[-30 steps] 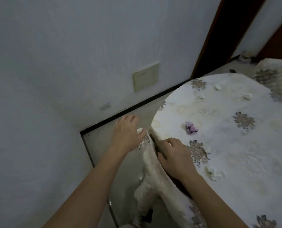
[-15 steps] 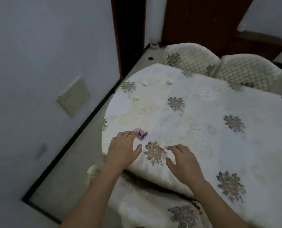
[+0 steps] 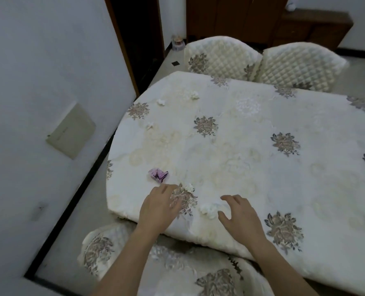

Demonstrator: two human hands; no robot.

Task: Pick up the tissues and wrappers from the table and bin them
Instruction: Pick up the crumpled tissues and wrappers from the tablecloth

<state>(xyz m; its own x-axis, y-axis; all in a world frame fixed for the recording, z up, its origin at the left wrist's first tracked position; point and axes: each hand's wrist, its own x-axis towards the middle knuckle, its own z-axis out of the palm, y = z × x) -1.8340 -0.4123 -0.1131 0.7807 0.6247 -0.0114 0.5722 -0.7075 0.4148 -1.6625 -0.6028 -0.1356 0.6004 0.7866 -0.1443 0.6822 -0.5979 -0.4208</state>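
Presently both hands sit low in the frame over the near edge of the table (image 3: 252, 167), which is covered by a cream flowered cloth. The left hand (image 3: 158, 208) lies palm-down with fingers loosely spread and holds nothing; its fingertips reach toward a small white tissue (image 3: 189, 187) just ahead, with the purple wrapper (image 3: 158, 175) just beyond, to the upper left. The right hand (image 3: 240, 214) is spread wide and empty, thumb and fingers curved around a crumpled tissue wad (image 3: 208, 208) just beside it, apparently shaped so as to pinch it. Further tissue scraps (image 3: 193, 95) lie well apart toward the upper centre of the cloth, near the left rim. No bin is in view. By this evidence, collection is barely begun, nearest litter first. Padded chairs (image 3: 220, 58) stand at the far side.
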